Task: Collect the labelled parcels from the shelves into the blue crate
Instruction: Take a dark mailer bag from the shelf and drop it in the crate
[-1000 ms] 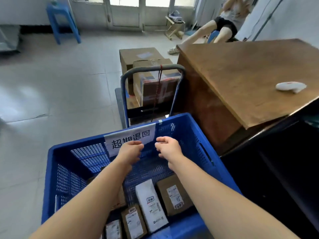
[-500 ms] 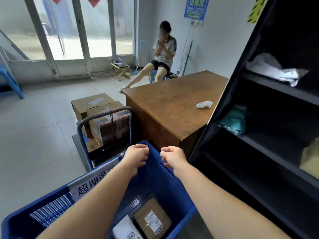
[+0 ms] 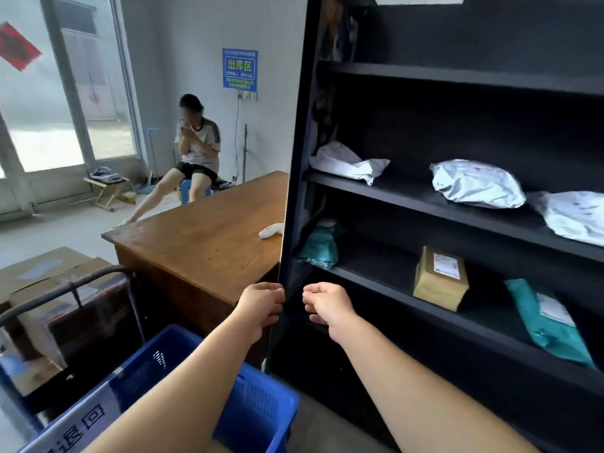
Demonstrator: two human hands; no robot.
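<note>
Both hands, left hand (image 3: 261,305) and right hand (image 3: 325,304), curled, empty, above blue crate (image 3: 261,410)

Daylight floods in through the glass doors (image 3: 65,109), which are blown out to near white, and lays a soft sheen on the wooden counter (image 3: 202,237) beside them. The black shelves (image 3: 457,204) to the right of the doors sit in deep shadow, their recesses almost featureless. Wide-angle distortion bends the shelf upright and door frames, and everything is slightly motion-blurred.
</note>
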